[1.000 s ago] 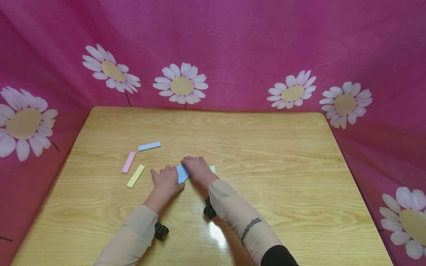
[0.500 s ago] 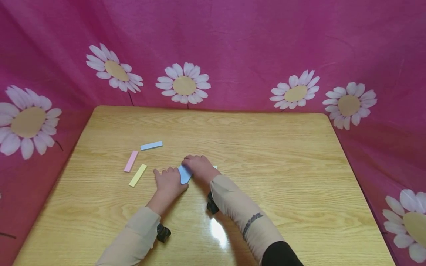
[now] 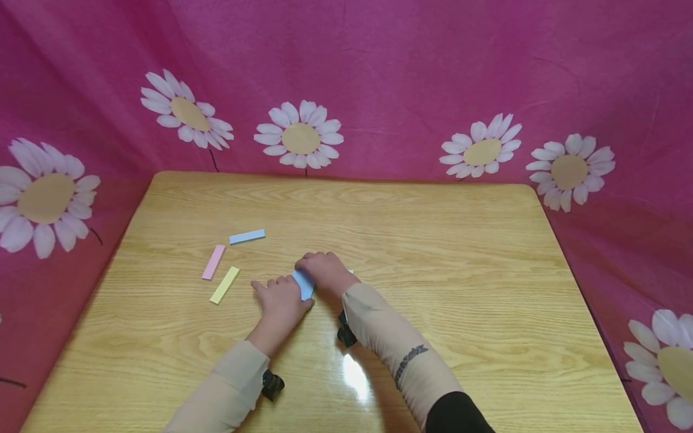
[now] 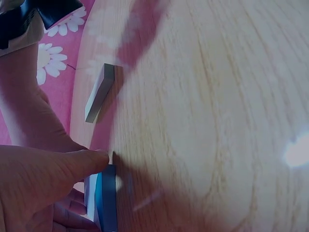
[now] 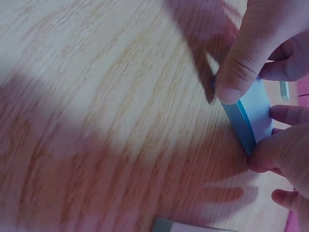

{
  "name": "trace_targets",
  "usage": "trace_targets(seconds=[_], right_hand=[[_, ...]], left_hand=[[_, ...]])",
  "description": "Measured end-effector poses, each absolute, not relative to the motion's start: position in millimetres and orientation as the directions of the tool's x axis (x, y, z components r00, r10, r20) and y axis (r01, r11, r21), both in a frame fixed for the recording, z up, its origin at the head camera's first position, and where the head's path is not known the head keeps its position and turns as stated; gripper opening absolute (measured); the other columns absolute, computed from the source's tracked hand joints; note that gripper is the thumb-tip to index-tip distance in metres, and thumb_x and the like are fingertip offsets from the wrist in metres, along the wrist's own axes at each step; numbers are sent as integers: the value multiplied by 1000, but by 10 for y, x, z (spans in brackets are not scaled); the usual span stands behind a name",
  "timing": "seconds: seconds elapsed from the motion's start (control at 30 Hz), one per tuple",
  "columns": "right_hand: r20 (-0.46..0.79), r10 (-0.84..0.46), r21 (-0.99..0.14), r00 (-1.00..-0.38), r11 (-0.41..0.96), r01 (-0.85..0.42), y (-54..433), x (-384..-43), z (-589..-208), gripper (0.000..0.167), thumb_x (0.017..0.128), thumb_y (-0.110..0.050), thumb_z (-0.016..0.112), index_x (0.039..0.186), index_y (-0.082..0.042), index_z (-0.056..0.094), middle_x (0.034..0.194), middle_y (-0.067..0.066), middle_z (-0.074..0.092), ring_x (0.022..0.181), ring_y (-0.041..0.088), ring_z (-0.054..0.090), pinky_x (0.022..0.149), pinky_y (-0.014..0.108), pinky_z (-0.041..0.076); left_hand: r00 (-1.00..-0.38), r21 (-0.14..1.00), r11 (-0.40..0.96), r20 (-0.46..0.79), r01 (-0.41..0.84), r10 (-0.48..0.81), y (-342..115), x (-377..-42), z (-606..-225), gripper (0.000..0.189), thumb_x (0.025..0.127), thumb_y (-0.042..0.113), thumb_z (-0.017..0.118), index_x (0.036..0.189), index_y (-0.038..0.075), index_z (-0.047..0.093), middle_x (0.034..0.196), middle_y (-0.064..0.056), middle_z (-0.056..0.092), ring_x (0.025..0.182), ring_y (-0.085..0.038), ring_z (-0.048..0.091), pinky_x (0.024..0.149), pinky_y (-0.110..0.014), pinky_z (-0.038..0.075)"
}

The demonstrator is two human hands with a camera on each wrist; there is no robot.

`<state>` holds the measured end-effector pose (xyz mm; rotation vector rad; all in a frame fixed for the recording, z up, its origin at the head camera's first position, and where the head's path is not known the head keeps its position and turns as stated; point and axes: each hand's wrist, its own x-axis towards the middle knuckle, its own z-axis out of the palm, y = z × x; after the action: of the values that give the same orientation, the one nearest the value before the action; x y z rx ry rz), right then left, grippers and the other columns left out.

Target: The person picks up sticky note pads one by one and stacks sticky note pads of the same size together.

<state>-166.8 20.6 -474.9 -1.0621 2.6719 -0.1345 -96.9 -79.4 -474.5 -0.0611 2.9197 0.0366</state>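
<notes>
Pinching a blue block (image 3: 304, 285) at both ends, partly curled left hand (image 3: 283, 299) and right hand (image 3: 326, 272) apparently steadied it nearer the left edge of the counter (image 3: 433, 240).

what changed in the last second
The left hand has moved rightward toward the right hand; the near end of the flat angular blue block shifted slightly too. Both hands kept hold. The narrow pink bar, narrow yellow bar and narrow pale-blue bar stayed put.
</notes>
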Motion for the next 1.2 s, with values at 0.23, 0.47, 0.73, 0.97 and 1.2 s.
trace_targets(seconds=[0.23, 0.47, 0.73, 0.97, 1.2], right_hand=[[-201, -687, -179, -699, 727, -663, 213, -1670, -4791, 31, 87, -9, 50, 114, -21, 60, 113, -1, 57, 100, 19, 54, 82, 40, 42], [-156, -687, -196, -709, 725, -660, 229, -1647, -4792, 29, 86, -11, 50, 111, -20, 61, 110, -2, 58, 98, 17, 55, 77, 37, 42], [-167, -681, -196, -713, 732, -652, 233, -1647, -4782, 28, 86, -13, 53, 112, -20, 60, 111, -1, 57, 98, 19, 55, 79, 37, 42], [-167, -677, -201, -717, 736, -647, 231, -1651, -4774, 28, 88, -12, 51, 114, -19, 60, 111, 0, 57, 100, 19, 54, 80, 38, 43], [-175, -663, -218, -728, 747, -628, 233, -1656, -4802, 29, 88, -12, 52, 115, -18, 59, 113, 1, 56, 102, 19, 53, 81, 37, 43]], left_hand=[[-978, 8, 999, -204, -40, -38, -770, -941, -4763, 65, 72, 54, 63, 97, -6, 58, 86, -20, 59, 85, -37, 55, 85, -67, 24], [-980, 3, 999, -191, -52, -51, -754, -931, -4785, 66, 73, 55, 62, 97, -6, 57, 85, -20, 59, 84, -37, 55, 84, -66, 24], [-977, 2, 998, -207, -58, -57, -745, -933, -4773, 68, 72, 57, 60, 96, -7, 57, 85, -20, 60, 85, -38, 55, 85, -67, 23], [-974, 3, 997, -215, -74, -72, -742, -937, -4795, 69, 73, 58, 60, 97, -7, 56, 86, -21, 60, 85, -38, 55, 85, -68, 22], [-970, 1, 996, -229, -88, -86, -739, -940, -4819, 70, 73, 59, 58, 99, -7, 56, 88, -21, 60, 86, -37, 55, 85, -68, 22]])
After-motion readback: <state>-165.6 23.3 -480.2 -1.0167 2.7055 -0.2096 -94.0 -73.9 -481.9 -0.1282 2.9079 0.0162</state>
